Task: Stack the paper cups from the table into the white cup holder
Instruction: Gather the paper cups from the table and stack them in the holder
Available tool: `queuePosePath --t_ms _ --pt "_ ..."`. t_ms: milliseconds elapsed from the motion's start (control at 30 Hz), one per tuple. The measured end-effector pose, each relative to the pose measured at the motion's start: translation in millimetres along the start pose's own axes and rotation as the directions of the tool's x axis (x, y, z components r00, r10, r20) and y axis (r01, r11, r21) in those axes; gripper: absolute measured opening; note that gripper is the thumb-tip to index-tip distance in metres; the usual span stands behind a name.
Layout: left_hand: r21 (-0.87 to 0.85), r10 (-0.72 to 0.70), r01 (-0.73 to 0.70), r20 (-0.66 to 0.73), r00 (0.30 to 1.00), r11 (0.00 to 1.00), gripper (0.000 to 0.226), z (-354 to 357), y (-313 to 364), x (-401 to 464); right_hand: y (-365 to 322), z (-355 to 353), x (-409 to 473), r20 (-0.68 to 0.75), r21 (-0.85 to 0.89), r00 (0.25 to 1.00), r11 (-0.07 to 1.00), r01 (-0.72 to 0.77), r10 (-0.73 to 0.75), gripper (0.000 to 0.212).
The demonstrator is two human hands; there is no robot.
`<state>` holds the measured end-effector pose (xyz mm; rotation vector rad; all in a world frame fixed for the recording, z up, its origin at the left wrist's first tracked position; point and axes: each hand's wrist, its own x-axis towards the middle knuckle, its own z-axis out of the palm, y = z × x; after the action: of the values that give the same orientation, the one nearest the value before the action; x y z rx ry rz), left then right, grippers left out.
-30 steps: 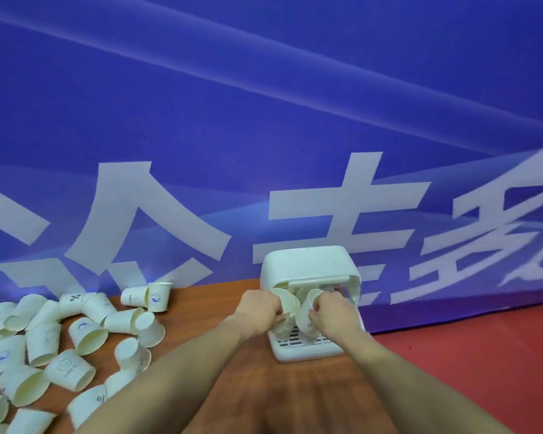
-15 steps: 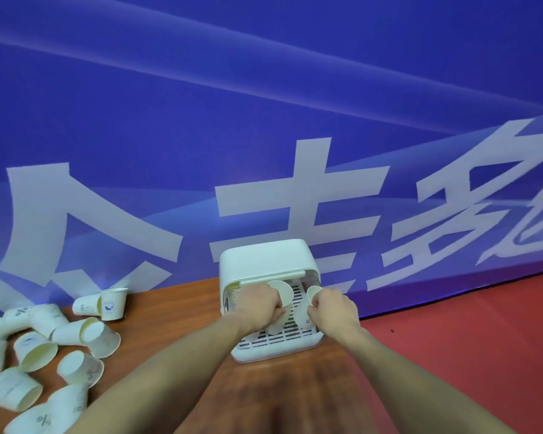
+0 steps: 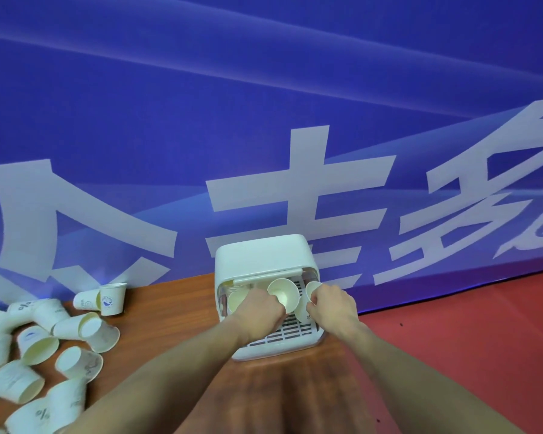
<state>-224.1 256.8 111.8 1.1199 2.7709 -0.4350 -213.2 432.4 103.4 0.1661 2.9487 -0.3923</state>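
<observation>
My left hand [image 3: 261,310] grips one paper cup [image 3: 282,292] and my right hand [image 3: 331,303] another [image 3: 313,288], both inside the white cup holder [image 3: 264,255] for nesting; loose cups [image 3: 76,336] wait on the table [image 3: 176,308] within reach.

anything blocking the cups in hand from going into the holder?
Nothing visible. Both the left hand and right hand already hold cups at the open front of the white cup holder, above its slotted tray.
</observation>
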Motion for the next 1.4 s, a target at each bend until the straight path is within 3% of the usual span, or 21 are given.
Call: queuePosePath --t_ms 133,500,700,900,1400 --pt "0.055 0.026 -0.031 0.089 0.996 0.998 0.020 4 1 -7 -4 5 4 0.011 -0.012 1.000 1.000 0.021 -0.020 0.016" --pt "0.014 -0.089 0.088 0.174 0.981 0.996 0.020 14 4 5 -1 8 4 0.039 -0.007 0.999 1.000 0.022 -0.022 0.014" --pt "-0.118 -0.249 0.268 0.152 0.956 0.956 0.033 41 2 22 6 10 9 0.059 0.002 0.998 1.000 0.000 0.000 0.016" --pt "-0.236 -0.305 0.352 0.215 0.928 0.906 0.033 62 -2 34 10 17 15 0.088 0.020 0.996 1.000 -0.019 0.017 0.017" --pt "-0.195 -0.237 0.293 0.268 0.934 0.936 0.019 71 0 42 4 28 29 0.066 -0.034 0.996 0.998 0.059 -0.056 0.024"
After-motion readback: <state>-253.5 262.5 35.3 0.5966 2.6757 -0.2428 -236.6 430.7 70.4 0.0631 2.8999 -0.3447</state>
